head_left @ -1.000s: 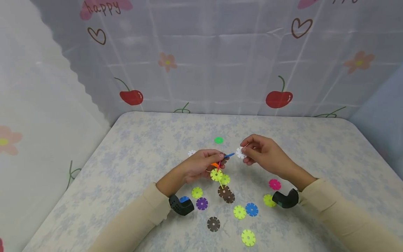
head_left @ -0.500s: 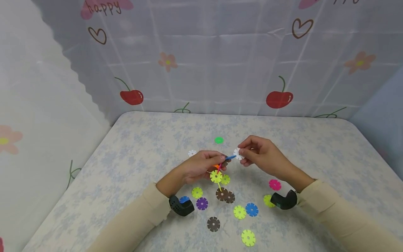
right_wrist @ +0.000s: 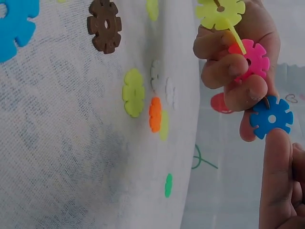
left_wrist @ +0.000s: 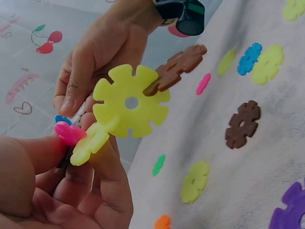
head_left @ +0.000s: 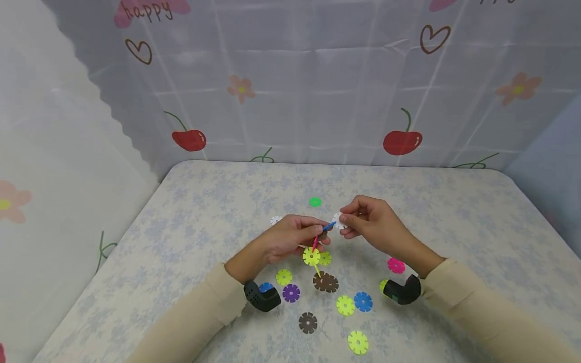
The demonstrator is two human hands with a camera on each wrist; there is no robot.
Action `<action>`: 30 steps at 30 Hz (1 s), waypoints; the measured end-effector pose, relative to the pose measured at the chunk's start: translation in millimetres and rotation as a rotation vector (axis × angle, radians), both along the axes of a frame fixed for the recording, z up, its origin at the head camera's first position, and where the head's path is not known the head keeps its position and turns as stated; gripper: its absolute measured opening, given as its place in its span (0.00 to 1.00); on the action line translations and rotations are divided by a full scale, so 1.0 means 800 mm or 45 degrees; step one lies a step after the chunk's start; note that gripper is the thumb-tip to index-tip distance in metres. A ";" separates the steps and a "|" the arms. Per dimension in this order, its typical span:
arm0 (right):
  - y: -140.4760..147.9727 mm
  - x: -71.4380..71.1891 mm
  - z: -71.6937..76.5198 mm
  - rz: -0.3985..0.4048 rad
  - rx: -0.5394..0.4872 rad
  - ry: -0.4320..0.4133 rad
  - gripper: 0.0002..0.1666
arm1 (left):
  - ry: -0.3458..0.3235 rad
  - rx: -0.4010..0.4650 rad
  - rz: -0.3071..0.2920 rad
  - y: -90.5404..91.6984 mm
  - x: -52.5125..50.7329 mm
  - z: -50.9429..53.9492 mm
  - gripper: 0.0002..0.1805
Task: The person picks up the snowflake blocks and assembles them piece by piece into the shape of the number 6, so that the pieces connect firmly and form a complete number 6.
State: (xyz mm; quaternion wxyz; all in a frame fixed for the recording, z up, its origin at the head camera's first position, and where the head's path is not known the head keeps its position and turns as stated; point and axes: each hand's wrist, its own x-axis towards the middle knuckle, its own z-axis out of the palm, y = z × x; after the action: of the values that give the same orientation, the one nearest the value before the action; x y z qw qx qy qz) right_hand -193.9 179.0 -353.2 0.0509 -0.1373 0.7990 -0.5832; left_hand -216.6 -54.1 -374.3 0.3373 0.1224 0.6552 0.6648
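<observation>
My left hand (head_left: 292, 238) pinches a chain of notched plastic discs. In the right wrist view the chain shows a yellow disc (right_wrist: 213, 15), a pink disc (right_wrist: 259, 59) and a blue disc (right_wrist: 281, 119). A brown disc (left_wrist: 180, 67) hangs off a large yellow disc (left_wrist: 111, 105) in the left wrist view. My right hand (head_left: 376, 222) pinches a white disc (head_left: 337, 221) between thumb and fingers, its edge at the blue disc (head_left: 329, 226). Whether the two are slotted together I cannot tell.
Loose discs lie on the patterned table (head_left: 218, 201): a green one (head_left: 315, 201) behind the hands, a pink one (head_left: 396, 265) at the right, and a purple (head_left: 291, 293), a dark brown (head_left: 308, 322), a blue (head_left: 363, 302) and several yellow ones nearer the front.
My right hand has moved left with the white disc, which has come up against the blue disc. My left hand has stayed nearly in place, while the chain below it has shifted slightly.
</observation>
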 end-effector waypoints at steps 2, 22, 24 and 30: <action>-0.001 -0.001 0.002 0.012 -0.005 0.001 0.06 | 0.014 -0.007 -0.003 -0.001 0.000 0.002 0.17; -0.008 -0.003 0.009 0.027 -0.044 -0.045 0.07 | 0.060 0.041 0.078 -0.006 -0.002 0.002 0.17; -0.007 -0.002 0.010 0.031 -0.035 -0.057 0.07 | 0.062 0.036 0.067 -0.006 -0.002 0.002 0.17; -0.004 -0.001 0.012 0.050 -0.019 -0.094 0.07 | 0.056 0.027 0.051 -0.006 -0.002 0.000 0.17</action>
State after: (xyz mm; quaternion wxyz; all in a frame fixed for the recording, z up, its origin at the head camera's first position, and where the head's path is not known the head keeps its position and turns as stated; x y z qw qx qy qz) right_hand -194.8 175.5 -343.4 0.0906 -0.1316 0.7893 -0.5928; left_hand -218.5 -58.6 -374.1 0.3081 0.1272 0.6578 0.6755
